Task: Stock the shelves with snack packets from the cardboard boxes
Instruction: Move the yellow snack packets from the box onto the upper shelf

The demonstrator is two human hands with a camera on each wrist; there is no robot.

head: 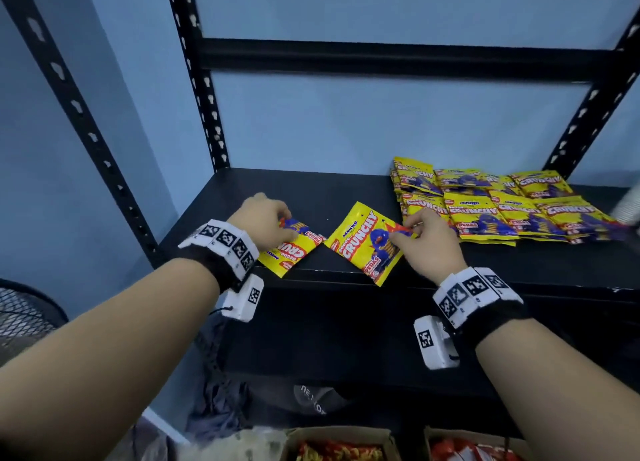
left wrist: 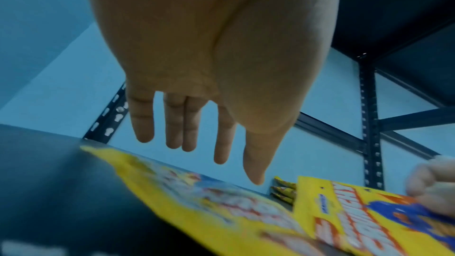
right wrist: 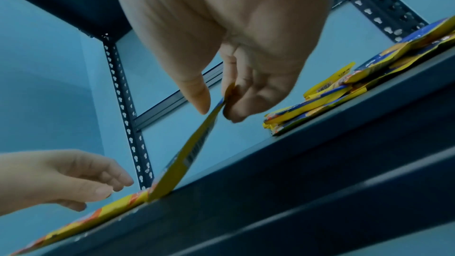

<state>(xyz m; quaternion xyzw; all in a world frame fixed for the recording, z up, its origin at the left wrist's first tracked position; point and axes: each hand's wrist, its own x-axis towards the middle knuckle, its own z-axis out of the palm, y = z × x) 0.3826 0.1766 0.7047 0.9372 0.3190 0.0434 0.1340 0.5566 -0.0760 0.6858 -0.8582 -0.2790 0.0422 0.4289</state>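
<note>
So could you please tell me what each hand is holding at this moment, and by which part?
The right hand pinches a yellow snack packet by its upper edge. The left hand hovers open over another packet, holding nothing.

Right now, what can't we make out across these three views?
- Left hand contact with left packet: head view hides the fingertips; left wrist view shows the fingers straight, the packet blurred.
- Boxes: cut off by bottom edge in head view, contents unreadable.
- Stack count: overlapping packets.
- Right hand pinches a packet; its lower corner is beyond the shelf edge.
</note>
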